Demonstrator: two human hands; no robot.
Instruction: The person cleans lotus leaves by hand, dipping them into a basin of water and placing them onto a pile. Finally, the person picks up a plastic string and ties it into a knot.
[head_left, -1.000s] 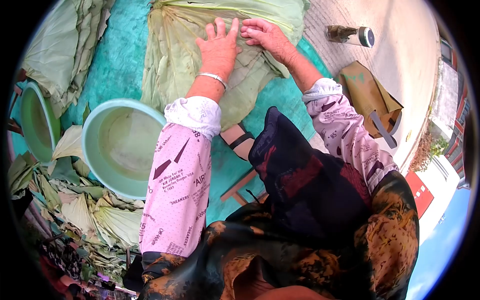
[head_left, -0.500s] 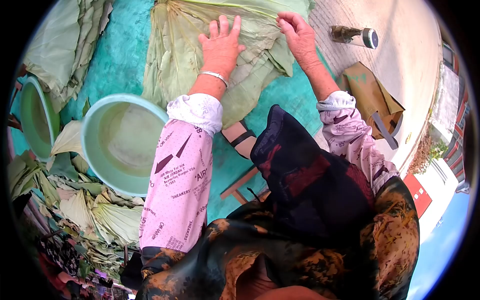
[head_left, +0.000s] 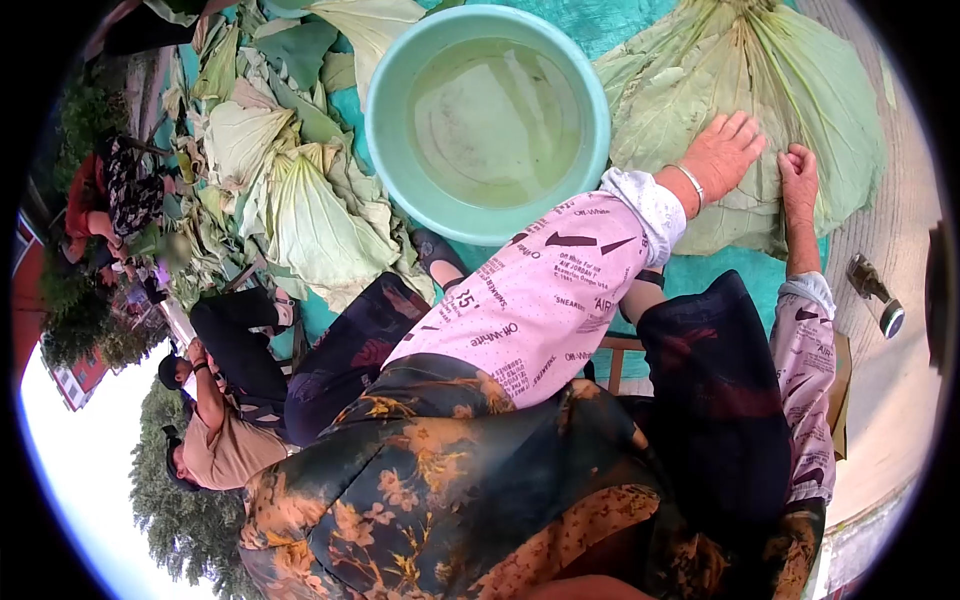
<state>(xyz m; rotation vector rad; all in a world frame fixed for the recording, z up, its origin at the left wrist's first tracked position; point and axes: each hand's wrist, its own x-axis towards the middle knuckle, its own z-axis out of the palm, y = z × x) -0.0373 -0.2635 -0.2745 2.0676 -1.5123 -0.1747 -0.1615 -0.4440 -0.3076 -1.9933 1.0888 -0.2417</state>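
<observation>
A stack of large, wrinkled green leaves (head_left: 680,95) lies spread over the turquoise surface (head_left: 715,290) in the upper right. My left hand (head_left: 722,150), with a silver bracelet at the wrist, rests flat on the leaves, fingers stretched out. Just right of it, my right hand (head_left: 798,175) is at the leaf surface with thumb and fingers pressed together; whatever is between them is too small to make out. A light green basin (head_left: 388,130) with shallow, cloudy water stands left of my left forearm.
Loose leaves (head_left: 315,210) are heaped left of the basin. A capped bottle (head_left: 875,292) lies on the pavement at right, near a brown bag (head_left: 842,400). Several people sit at far left, one in a brown shirt (head_left: 235,455).
The view has swung left, so basin and leaves appear farther right and people show at left. My left hand stays flat on the leaves; my right hand has come lower, beside it.
</observation>
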